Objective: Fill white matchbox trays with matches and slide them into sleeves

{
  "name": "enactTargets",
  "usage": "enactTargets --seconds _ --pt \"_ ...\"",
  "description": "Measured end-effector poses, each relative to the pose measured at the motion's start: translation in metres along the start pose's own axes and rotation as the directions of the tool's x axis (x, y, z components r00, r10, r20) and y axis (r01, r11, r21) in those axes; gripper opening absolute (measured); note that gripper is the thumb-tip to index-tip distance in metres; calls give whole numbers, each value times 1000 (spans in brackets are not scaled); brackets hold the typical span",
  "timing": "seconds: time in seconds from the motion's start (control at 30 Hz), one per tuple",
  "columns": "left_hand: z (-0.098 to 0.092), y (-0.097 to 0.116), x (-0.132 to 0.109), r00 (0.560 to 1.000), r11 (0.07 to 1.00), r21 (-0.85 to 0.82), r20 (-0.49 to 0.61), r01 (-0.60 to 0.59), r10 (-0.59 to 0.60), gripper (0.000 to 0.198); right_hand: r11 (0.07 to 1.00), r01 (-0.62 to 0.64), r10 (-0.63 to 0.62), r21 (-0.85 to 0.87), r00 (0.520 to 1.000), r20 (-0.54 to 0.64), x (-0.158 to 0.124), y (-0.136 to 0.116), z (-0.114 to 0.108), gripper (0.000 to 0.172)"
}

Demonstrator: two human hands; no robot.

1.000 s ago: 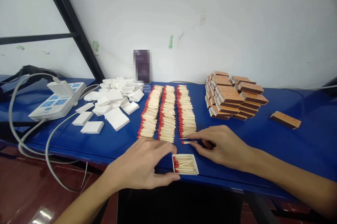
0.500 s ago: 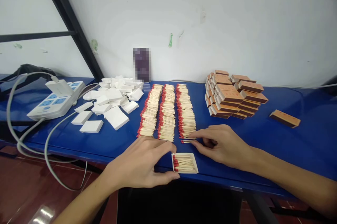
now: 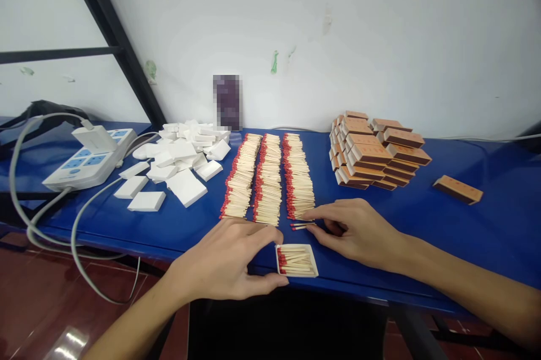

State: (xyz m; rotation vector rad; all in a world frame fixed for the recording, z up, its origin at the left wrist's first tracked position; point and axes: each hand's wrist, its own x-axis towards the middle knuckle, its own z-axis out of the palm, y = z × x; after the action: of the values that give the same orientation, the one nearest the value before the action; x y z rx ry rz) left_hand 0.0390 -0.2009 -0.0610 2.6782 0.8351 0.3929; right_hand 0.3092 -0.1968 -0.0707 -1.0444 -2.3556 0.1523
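A small white matchbox tray (image 3: 313, 261) lies at the table's front edge, filled with red-headed matches (image 3: 296, 261). My left hand (image 3: 230, 261) holds the tray at its left end, with thumb and index finger at its two corners. Just beyond it, my right hand (image 3: 359, 236) is closed in a loose pinch, thumb and index finger at the tail ends of a couple of loose matches (image 3: 299, 226). These lie at the near end of the right-hand row of matches (image 3: 299, 180). Two more rows, a middle row (image 3: 268, 180) and a left row (image 3: 242, 180), run alongside.
White empty-looking trays (image 3: 186, 157) are heaped at the left. Orange matchbox sleeves (image 3: 372, 151) are stacked at the right, with a single sleeve (image 3: 459, 188) apart. A power strip (image 3: 91, 163) with cables sits far left. A pixelated dark object (image 3: 228, 103) leans on the wall.
The loose matches under my right fingertips have come closer together, and a small gap shows between them and the row. My left hand and the tray have stayed in place.
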Motion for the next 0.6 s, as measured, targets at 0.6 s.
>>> enactTargets --seconds 0.6 --pt "-1 1 1 1000 1000 1 -1 6 -6 33 996 -89 88 28 996 23 2 2 0 23"
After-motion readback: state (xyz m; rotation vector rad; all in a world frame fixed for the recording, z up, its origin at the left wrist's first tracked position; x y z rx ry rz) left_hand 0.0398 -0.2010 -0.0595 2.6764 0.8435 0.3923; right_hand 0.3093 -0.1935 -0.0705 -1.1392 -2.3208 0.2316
